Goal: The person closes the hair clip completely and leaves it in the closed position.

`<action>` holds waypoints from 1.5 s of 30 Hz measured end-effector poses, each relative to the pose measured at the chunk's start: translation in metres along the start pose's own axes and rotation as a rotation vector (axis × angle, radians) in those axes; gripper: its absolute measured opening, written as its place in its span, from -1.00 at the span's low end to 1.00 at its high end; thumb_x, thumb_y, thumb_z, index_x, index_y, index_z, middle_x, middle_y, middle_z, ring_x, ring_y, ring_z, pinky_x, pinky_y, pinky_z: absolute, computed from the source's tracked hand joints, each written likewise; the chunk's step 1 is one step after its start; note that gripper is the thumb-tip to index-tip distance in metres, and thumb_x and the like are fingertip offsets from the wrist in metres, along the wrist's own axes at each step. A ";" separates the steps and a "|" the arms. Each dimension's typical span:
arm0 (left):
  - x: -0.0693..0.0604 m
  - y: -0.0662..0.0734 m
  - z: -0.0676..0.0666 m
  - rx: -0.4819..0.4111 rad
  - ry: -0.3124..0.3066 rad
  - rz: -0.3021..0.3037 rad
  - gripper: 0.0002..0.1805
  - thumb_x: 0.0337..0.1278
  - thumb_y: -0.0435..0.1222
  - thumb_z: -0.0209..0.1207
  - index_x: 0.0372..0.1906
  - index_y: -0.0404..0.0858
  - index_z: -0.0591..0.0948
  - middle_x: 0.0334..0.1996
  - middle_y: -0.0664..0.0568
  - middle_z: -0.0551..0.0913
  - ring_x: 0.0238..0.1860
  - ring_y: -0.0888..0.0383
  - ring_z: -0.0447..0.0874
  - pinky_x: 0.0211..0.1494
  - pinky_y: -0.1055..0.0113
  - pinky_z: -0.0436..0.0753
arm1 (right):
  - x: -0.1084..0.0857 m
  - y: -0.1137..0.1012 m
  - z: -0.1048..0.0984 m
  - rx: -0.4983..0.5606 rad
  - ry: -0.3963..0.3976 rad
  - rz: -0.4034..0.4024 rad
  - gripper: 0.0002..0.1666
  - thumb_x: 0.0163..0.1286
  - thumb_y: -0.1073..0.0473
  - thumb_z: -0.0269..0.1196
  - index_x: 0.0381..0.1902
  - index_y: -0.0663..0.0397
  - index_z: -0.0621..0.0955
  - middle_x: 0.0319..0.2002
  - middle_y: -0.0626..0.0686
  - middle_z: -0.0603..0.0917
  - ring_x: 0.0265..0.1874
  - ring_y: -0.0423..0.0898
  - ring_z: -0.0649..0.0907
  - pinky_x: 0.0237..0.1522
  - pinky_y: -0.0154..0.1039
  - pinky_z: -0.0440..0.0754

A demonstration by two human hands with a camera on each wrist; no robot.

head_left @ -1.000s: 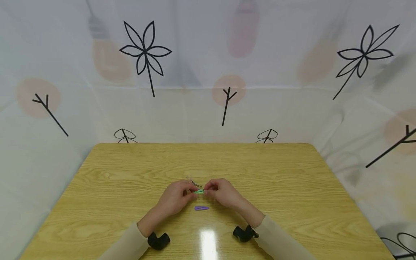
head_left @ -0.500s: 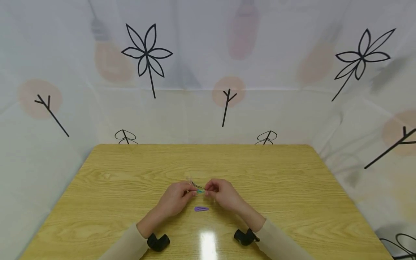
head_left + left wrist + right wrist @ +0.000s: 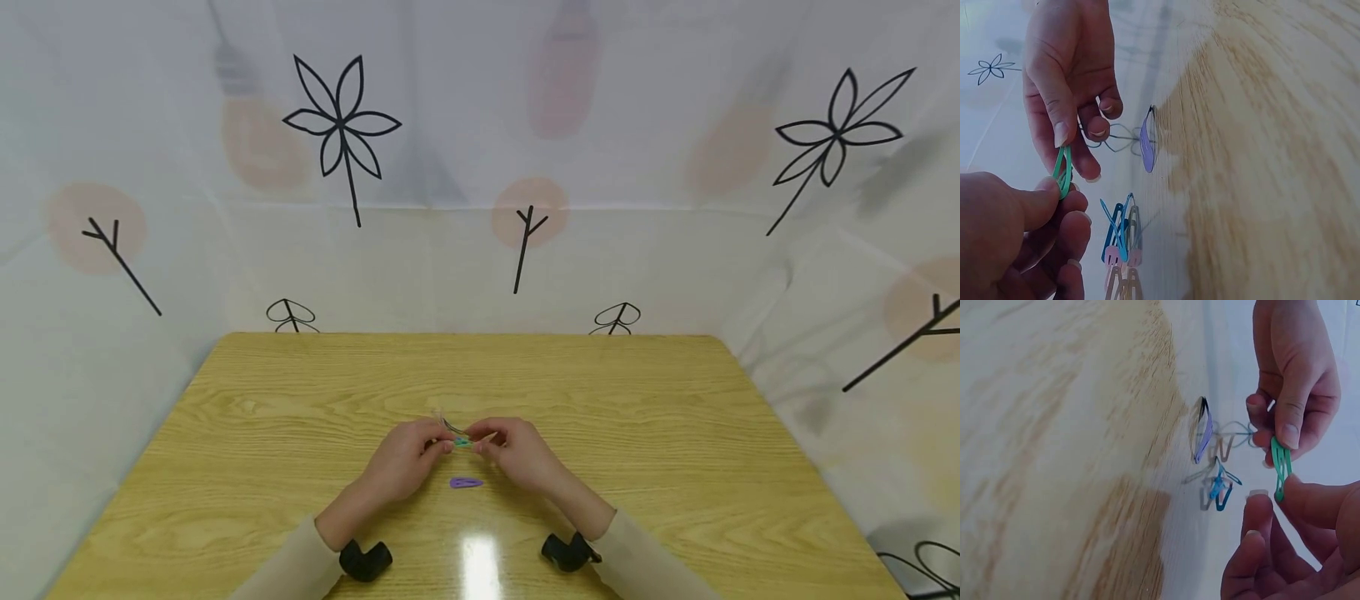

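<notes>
My left hand (image 3: pixel 408 457) pinches the wide end of a green snap hair clip (image 3: pixel 1282 459) between thumb and fingers. My right hand (image 3: pixel 525 457) holds the narrow end, its thumb against the tip in the left wrist view. The clip's arms look parted. On the table just nearer me lies a purple hair clip (image 3: pixel 466 482). Past my hands is a small group of clips: a blue hair clip (image 3: pixel 1124 234) among them, with a pink hair clip (image 3: pixel 1124 282) beside it. In the head view my left fingers partly hide that group.
The wooden table (image 3: pixel 315 375) stretches out on every side of my hands. A patterned white cloth (image 3: pixel 450 275) hangs behind it and at both sides. Black wrist cameras (image 3: pixel 366 560) sit under both forearms, above the table's near part.
My right fingers drew slightly away from the green clip, then came back, with the index finger now reaching further over it. My left hand stays in place, and the purple clip has not moved.
</notes>
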State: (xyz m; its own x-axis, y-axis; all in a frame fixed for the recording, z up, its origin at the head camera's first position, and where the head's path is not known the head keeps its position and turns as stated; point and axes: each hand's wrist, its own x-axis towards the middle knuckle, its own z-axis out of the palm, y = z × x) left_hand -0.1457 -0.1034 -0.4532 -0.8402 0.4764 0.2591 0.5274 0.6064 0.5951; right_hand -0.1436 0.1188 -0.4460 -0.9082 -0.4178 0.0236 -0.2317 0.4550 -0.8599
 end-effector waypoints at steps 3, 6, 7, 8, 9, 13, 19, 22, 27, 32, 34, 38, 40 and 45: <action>0.000 0.000 0.000 -0.008 -0.002 0.003 -0.90 0.30 -0.33 0.25 -0.21 -0.14 0.75 -0.25 0.19 0.69 -0.35 0.32 0.54 -0.27 0.36 0.52 | 0.000 -0.001 0.000 0.010 0.001 -0.003 -0.79 0.46 0.25 0.23 -0.01 0.11 0.70 -0.15 0.00 0.71 -0.30 -0.02 0.65 -0.37 -0.24 0.59; 0.000 0.000 0.000 -0.012 -0.004 0.004 -0.90 0.31 -0.33 0.25 -0.21 -0.14 0.76 -0.29 0.22 0.66 -0.39 0.32 0.49 -0.30 0.36 0.50 | 0.000 -0.001 -0.001 0.014 0.005 -0.004 -0.82 0.47 0.24 0.23 -0.05 0.13 0.70 -0.19 0.02 0.71 -0.32 0.01 0.65 -0.40 -0.25 0.59; 0.000 0.000 0.000 -0.011 -0.004 0.005 -0.90 0.31 -0.33 0.25 -0.21 -0.14 0.75 -0.30 0.23 0.66 -0.40 0.32 0.48 -0.30 0.36 0.49 | 0.000 -0.001 -0.001 0.013 0.008 -0.005 -0.83 0.47 0.25 0.23 -0.06 0.13 0.70 -0.20 0.03 0.71 -0.32 0.02 0.65 -0.40 -0.25 0.59; 0.000 0.000 0.000 -0.013 -0.004 0.005 -0.91 0.31 -0.32 0.25 -0.21 -0.13 0.76 -0.31 0.24 0.65 -0.41 0.32 0.47 -0.31 0.36 0.48 | 0.000 -0.001 -0.001 0.012 0.010 -0.004 -0.83 0.47 0.25 0.23 -0.07 0.13 0.70 -0.21 0.04 0.71 -0.32 0.02 0.65 -0.40 -0.26 0.58; 0.000 0.000 0.000 -0.014 -0.003 0.005 -0.91 0.31 -0.32 0.25 -0.21 -0.13 0.75 -0.31 0.24 0.65 -0.41 0.32 0.47 -0.31 0.36 0.48 | 0.000 -0.001 -0.001 0.012 0.012 -0.004 -0.84 0.47 0.26 0.23 -0.08 0.14 0.71 -0.21 0.05 0.71 -0.32 0.03 0.65 -0.40 -0.26 0.58; 0.000 0.000 0.001 -0.016 0.002 0.011 -0.91 0.31 -0.32 0.25 -0.22 -0.13 0.75 -0.30 0.24 0.66 -0.39 0.33 0.48 -0.30 0.36 0.49 | 0.000 -0.001 0.000 0.007 0.023 -0.002 -0.86 0.46 0.28 0.23 -0.13 0.13 0.72 -0.24 0.08 0.72 -0.33 0.01 0.63 -0.40 -0.28 0.55; 0.001 0.000 0.001 -0.042 0.004 0.025 -0.91 0.31 -0.31 0.25 -0.24 -0.15 0.75 -0.30 0.25 0.65 -0.37 0.32 0.50 -0.28 0.36 0.51 | 0.000 0.000 0.001 0.016 0.042 -0.001 -0.88 0.44 0.30 0.24 -0.18 0.13 0.72 -0.28 0.05 0.71 -0.35 -0.03 0.60 -0.41 -0.29 0.52; 0.001 0.000 0.001 -0.048 0.008 0.022 -0.92 0.31 -0.31 0.25 -0.24 -0.14 0.75 -0.28 0.23 0.67 -0.35 0.32 0.53 -0.26 0.35 0.52 | 0.000 0.000 0.002 0.022 0.048 0.004 -0.88 0.44 0.31 0.23 -0.21 0.14 0.72 -0.32 0.07 0.70 -0.37 -0.04 0.60 -0.42 -0.30 0.52; 0.001 0.000 0.002 -0.050 0.014 0.035 -0.91 0.31 -0.32 0.25 -0.24 -0.15 0.75 -0.29 0.22 0.67 -0.35 0.32 0.53 -0.27 0.35 0.52 | -0.001 -0.001 0.002 0.035 0.053 0.006 -0.88 0.44 0.34 0.22 -0.23 0.17 0.72 -0.36 0.10 0.69 -0.41 -0.05 0.58 -0.43 -0.30 0.50; 0.002 0.000 0.002 -0.063 0.016 0.065 -0.91 0.28 -0.33 0.26 -0.27 -0.13 0.76 -0.34 0.27 0.64 -0.39 0.33 0.50 -0.30 0.37 0.50 | -0.001 0.001 0.003 0.048 0.045 0.014 -0.87 0.45 0.36 0.20 -0.25 0.18 0.70 -0.37 0.08 0.68 -0.40 -0.04 0.59 -0.42 -0.31 0.52; 0.002 -0.001 0.002 -0.070 0.013 0.066 -0.91 0.28 -0.32 0.26 -0.28 -0.11 0.76 -0.35 0.29 0.63 -0.40 0.34 0.48 -0.30 0.38 0.49 | -0.001 0.002 0.003 0.054 0.045 0.019 -0.86 0.45 0.37 0.19 -0.25 0.17 0.70 -0.37 0.07 0.68 -0.40 -0.04 0.59 -0.42 -0.32 0.52; 0.002 -0.001 0.001 -0.091 -0.003 0.047 -0.91 0.29 -0.30 0.25 -0.27 -0.10 0.76 -0.35 0.31 0.62 -0.42 0.32 0.47 -0.32 0.38 0.48 | -0.001 0.004 0.004 0.064 0.056 0.023 -0.87 0.45 0.35 0.21 -0.26 0.17 0.70 -0.38 0.08 0.68 -0.42 -0.05 0.58 -0.43 -0.32 0.51; 0.001 -0.001 0.000 -0.105 -0.013 0.031 -0.90 0.30 -0.30 0.25 -0.28 -0.10 0.76 -0.35 0.32 0.62 -0.41 0.32 0.47 -0.32 0.38 0.48 | -0.001 0.005 0.004 0.068 0.059 0.026 -0.88 0.44 0.33 0.22 -0.26 0.16 0.71 -0.37 0.08 0.69 -0.41 -0.06 0.58 -0.43 -0.33 0.51; 0.000 -0.001 -0.001 -0.115 -0.028 0.006 -0.91 0.30 -0.31 0.26 -0.27 -0.13 0.76 -0.33 0.27 0.65 -0.41 0.32 0.50 -0.33 0.37 0.51 | -0.001 0.006 0.004 0.063 0.050 0.035 -0.88 0.44 0.27 0.25 -0.24 0.16 0.73 -0.34 0.06 0.72 -0.42 -0.06 0.57 -0.45 -0.32 0.49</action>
State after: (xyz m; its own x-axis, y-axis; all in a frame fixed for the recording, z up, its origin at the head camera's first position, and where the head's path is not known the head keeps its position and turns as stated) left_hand -0.1461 -0.1041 -0.4531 -0.8321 0.4988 0.2424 0.5134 0.5272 0.6771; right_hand -0.1426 0.1191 -0.4530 -0.9320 -0.3621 0.0167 -0.1783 0.4176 -0.8910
